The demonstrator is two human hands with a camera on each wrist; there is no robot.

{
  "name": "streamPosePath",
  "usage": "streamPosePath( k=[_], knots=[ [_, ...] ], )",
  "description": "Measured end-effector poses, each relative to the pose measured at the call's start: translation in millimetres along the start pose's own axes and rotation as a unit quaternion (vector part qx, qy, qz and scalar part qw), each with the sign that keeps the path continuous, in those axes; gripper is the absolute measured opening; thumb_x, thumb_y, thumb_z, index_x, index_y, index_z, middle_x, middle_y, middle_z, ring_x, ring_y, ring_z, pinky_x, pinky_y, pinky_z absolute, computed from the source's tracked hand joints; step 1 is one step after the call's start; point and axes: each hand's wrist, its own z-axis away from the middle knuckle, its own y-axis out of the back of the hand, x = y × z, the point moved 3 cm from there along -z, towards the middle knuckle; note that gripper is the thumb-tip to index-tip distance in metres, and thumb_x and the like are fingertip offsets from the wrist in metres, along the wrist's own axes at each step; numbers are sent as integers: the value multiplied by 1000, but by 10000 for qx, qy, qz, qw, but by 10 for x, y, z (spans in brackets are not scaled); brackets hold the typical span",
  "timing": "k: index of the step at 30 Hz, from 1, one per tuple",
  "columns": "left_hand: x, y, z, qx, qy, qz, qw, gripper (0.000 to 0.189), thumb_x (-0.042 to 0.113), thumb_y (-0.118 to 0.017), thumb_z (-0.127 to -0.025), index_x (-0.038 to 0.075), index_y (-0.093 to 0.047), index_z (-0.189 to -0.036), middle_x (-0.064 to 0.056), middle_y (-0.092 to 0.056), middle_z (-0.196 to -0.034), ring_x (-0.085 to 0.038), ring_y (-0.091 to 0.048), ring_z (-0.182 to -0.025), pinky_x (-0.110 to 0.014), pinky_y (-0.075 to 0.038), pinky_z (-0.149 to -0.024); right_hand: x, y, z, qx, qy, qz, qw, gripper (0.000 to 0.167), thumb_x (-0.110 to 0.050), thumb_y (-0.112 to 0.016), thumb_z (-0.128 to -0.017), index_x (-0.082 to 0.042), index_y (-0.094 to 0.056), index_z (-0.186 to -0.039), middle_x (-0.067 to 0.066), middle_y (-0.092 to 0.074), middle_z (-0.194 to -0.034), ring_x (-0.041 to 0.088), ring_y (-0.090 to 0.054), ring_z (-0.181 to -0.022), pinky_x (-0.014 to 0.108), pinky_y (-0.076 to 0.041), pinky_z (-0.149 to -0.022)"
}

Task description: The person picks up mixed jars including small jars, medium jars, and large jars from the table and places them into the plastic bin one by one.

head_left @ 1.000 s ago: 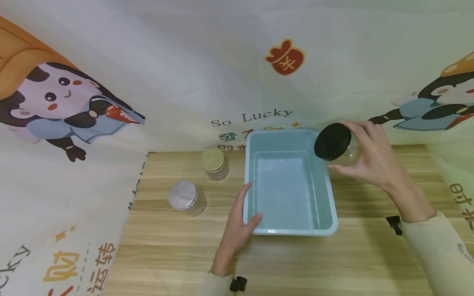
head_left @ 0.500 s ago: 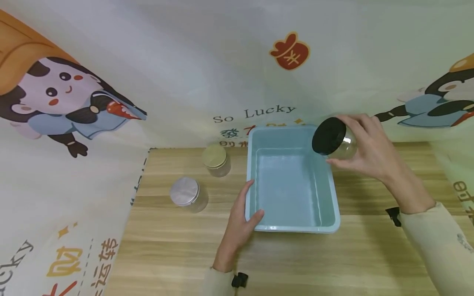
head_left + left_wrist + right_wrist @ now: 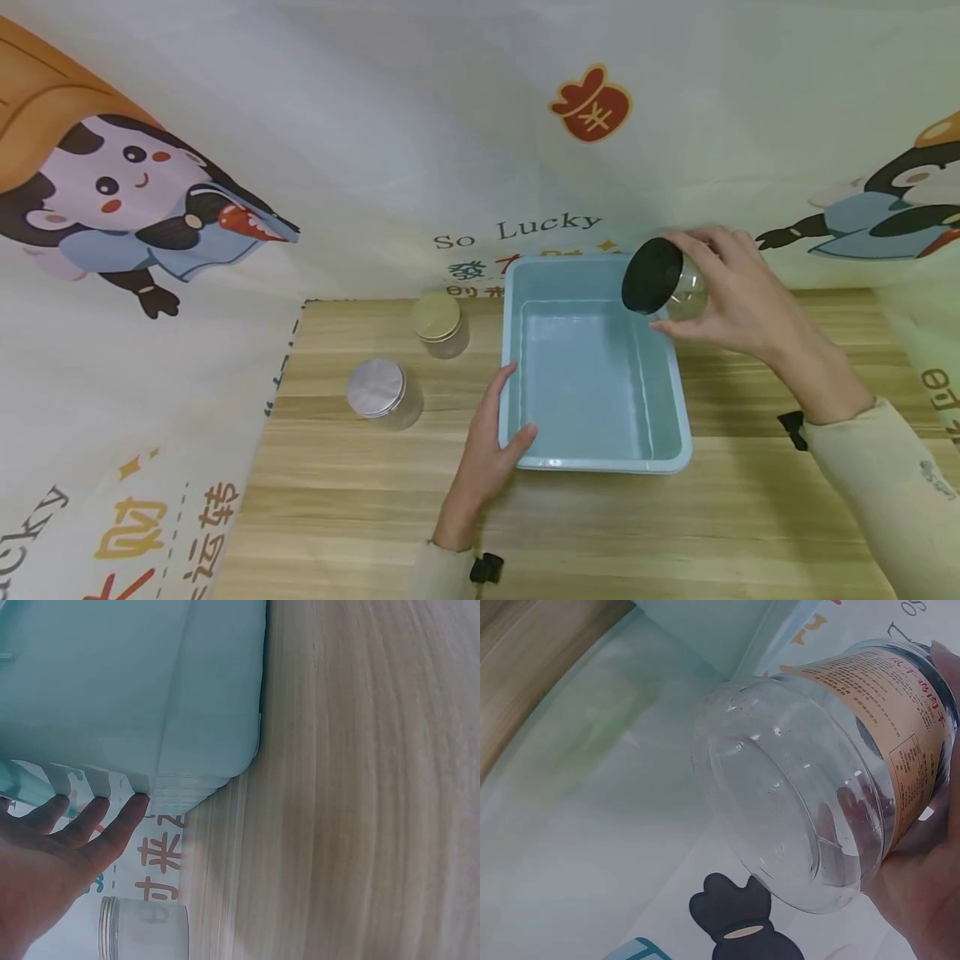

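A light-blue rectangular basin [image 3: 581,383] lies at the centre of the head view, with bare floor inside. My left hand [image 3: 483,454] grips its left rim, thumb over the inner side. In the left wrist view, several fingertips [image 3: 133,806] rest against its outer wall. My right hand [image 3: 738,296] holds a clear plastic jar [image 3: 688,293] around its body, tilted, with its black lid [image 3: 652,275] over the basin's far right corner. The right wrist view shows the jar's see-through base and an orange printed label [image 3: 889,712]; no contents show through the base.
Left of the basin stand two clear jars, one with a gold lid [image 3: 436,317] and a nearer one with a silver lid [image 3: 376,387]. All stand on a wood-grain table [image 3: 337,517]. A printed white backdrop [image 3: 420,125] rises behind and at both sides.
My right hand has carried the jar leftward, further over the basin's far right corner. My left hand keeps its place on the rim. The whole head view has shifted slightly.
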Motion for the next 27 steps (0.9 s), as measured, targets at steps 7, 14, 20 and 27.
streamPosePath(
  k=[7, 14, 20, 27],
  knots=[
    [-19, 0, 1, 19, 22, 33, 10000, 77, 60, -54, -95, 21, -29, -156, -2, -34, -158, -23, -31, -145, -57, -26, -114, -44, -15, -62, -113, 62, 35, 9999, 102, -40, -93, -54, -3, -51, -139, 24, -52, -124, 43, -46, -110, 55, -36, -92],
    [-15, -7, -1, 18, 34, -14, 10000, 76, 60, -54, -95, 22, -28, -156, -2, -34, -158, -22, -32, -144, -56, -27, -114, -74, -54, -96, -241, 192, 29, 9995, 99, -46, -89, -60, -2, -50, -140, 23, -52, -125, 44, -46, -112, 55, -39, -90],
    [-13, -9, 11, 73, 81, -12, 9999, 75, 59, -55, -95, 23, -30, -156, -3, -35, -157, -23, -34, -143, -56, -28, -113, -101, -110, -129, -291, 246, 52, 9993, 100, -42, -91, -57, -2, -51, -139, 24, -53, -125, 44, -46, -112, 55, -41, -87],
    [-12, -18, -1, 126, 7, 37, 9999, 74, 59, -54, -95, 22, -31, -155, -3, -36, -157, -27, -35, -143, -55, -28, -114, -134, -142, -189, -234, 473, 75, 9986, 98, -43, -89, -57, -1, -51, -138, 24, -54, -123, 43, -47, -107, 52, -41, -86]
  ],
)
